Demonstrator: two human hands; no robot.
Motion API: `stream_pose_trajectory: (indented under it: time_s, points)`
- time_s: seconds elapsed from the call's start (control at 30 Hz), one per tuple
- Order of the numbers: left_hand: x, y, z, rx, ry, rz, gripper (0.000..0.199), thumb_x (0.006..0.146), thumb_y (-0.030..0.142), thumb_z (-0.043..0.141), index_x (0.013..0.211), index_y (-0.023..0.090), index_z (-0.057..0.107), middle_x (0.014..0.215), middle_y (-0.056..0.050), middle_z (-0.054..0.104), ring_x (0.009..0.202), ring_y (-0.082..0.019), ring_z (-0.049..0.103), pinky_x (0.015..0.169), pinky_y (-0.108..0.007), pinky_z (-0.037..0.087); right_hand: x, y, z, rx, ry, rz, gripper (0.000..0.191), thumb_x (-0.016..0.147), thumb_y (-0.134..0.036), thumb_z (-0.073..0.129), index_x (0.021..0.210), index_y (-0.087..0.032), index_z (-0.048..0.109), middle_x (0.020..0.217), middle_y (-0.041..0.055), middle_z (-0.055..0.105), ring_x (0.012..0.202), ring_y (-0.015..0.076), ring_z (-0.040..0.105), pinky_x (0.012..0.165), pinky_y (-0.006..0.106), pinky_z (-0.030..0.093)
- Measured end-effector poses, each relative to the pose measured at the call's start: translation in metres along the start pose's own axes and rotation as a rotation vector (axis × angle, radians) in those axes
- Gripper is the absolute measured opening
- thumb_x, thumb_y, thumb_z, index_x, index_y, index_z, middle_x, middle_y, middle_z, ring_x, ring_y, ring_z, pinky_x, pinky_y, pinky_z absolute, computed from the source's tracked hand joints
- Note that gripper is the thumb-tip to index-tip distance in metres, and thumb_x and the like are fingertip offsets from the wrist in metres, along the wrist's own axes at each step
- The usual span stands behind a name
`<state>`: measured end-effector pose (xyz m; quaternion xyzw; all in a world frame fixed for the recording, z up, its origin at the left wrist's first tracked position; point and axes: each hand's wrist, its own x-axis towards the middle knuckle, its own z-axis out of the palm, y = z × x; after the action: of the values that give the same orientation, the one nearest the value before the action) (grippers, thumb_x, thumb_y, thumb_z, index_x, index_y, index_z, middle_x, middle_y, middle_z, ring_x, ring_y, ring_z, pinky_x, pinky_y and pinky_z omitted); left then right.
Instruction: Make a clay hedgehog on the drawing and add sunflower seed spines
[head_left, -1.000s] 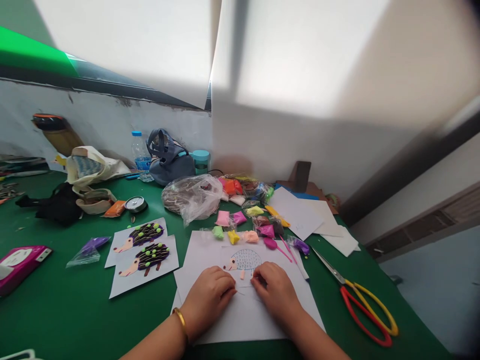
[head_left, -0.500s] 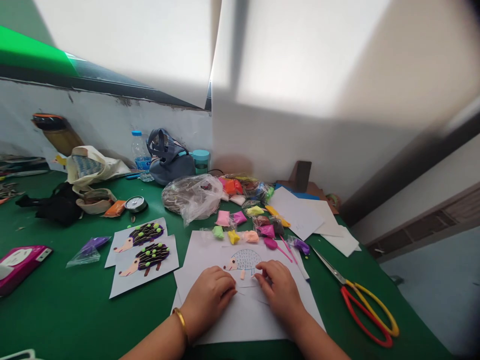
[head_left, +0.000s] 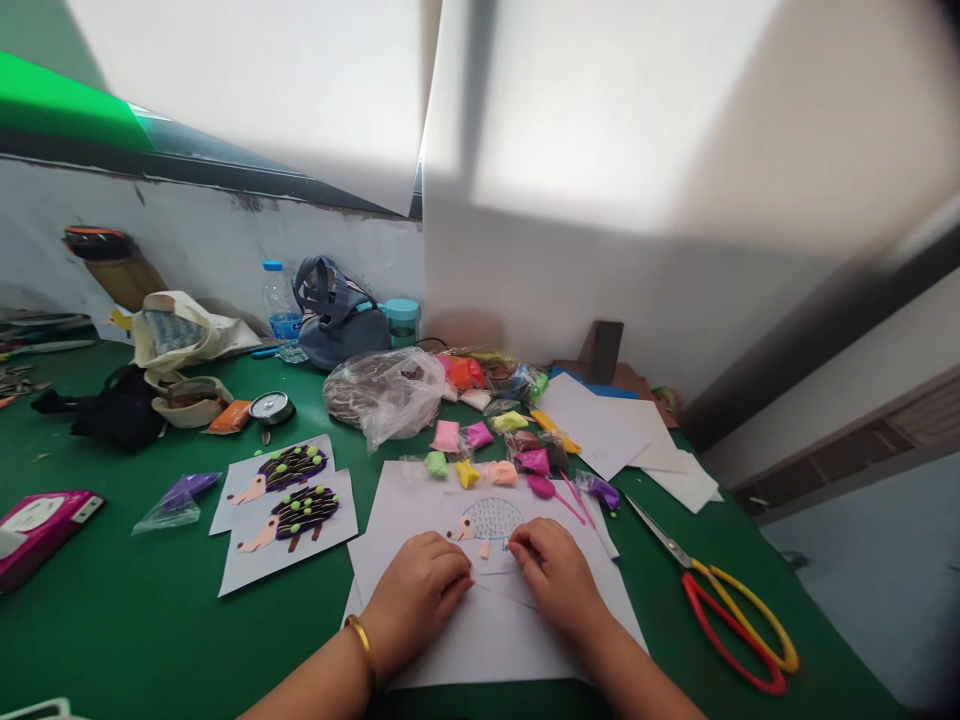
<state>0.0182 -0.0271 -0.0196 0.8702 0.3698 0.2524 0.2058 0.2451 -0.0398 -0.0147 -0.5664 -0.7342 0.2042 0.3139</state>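
Note:
A hedgehog drawing (head_left: 495, 519) in blue outline lies on white paper (head_left: 450, 660), its face and one leg covered in peach clay. My left hand (head_left: 424, 590) rests on the paper at the drawing's lower left, fingers curled together; whatever is between them is hidden. Just right of the peach leg, my right hand (head_left: 551, 570) has thumb and forefinger pinched at the hedgehog's back leg, over a bit too small to make out. Small clay packets (head_left: 501, 473) in several colours sit along the paper's top edge, beside a pink tool (head_left: 541, 487).
Large scissors (head_left: 720, 590) with red and yellow handles lie at the right. Two clay hedgehog cards (head_left: 337, 530) are at the left, near a purple packet (head_left: 187, 488). Bags, a bottle (head_left: 281, 310) and a cup (head_left: 403, 325) stand at the back.
My right hand has shifted slightly left and its thumb and forefinger have closed together at the back leg. My left hand has stayed in place.

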Motion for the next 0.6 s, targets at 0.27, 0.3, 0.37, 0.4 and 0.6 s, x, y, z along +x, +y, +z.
stream_pose_trajectory:
  time_s: [0.27,0.3,0.37,0.4,0.6]
  points:
    - [0.0,0.0,0.0,-0.01,0.01,0.003,0.009,0.087,0.015,0.061,0.085,0.021,0.067,0.085,-0.004,0.071,0.084,-0.021,0.062,0.079,-0.035,0.049,0.0,0.005,-0.006,0.0,-0.027,-0.019,0.014,0.09,-0.022,0.051,0.084,-0.021,0.063,0.083,0.004,0.065,0.082,0.0204,0.059,0.075,0.032,0.044]
    - [0.0,0.0,-0.001,-0.015,0.01,0.005,0.009,0.087,0.015,0.06,0.084,0.021,0.067,0.085,-0.004,0.071,0.084,-0.021,0.062,0.078,-0.035,0.049,0.001,0.007,-0.006,-0.029,-0.003,-0.004,0.014,0.09,-0.022,0.051,0.085,-0.021,0.064,0.083,0.0042,0.065,0.082,0.0207,0.059,0.075,0.033,0.043]
    - [0.001,0.0,-0.002,-0.023,0.009,0.009,0.01,0.087,0.014,0.059,0.083,0.02,0.066,0.085,-0.004,0.071,0.083,-0.021,0.062,0.077,-0.035,0.049,0.002,0.012,-0.008,-0.09,0.021,0.028,0.012,0.09,-0.022,0.053,0.085,-0.021,0.064,0.083,0.0041,0.065,0.081,0.0209,0.058,0.074,0.033,0.042]
    - [0.001,0.0,-0.002,-0.025,0.01,0.011,0.01,0.087,0.014,0.059,0.083,0.02,0.066,0.085,-0.004,0.071,0.083,-0.021,0.062,0.077,-0.034,0.049,0.003,0.014,-0.009,-0.111,0.015,0.037,0.012,0.089,-0.021,0.054,0.085,-0.022,0.065,0.083,0.0037,0.065,0.081,0.0209,0.058,0.074,0.033,0.042]
    - [0.001,0.001,-0.001,-0.015,0.01,0.009,0.01,0.086,0.013,0.06,0.083,0.021,0.066,0.084,-0.003,0.071,0.083,-0.02,0.063,0.078,-0.035,0.049,0.005,0.013,-0.003,-0.167,-0.024,0.049,0.009,0.085,-0.019,0.061,0.084,-0.024,0.067,0.085,0.002,0.065,0.086,0.0214,0.059,0.078,0.034,0.041]
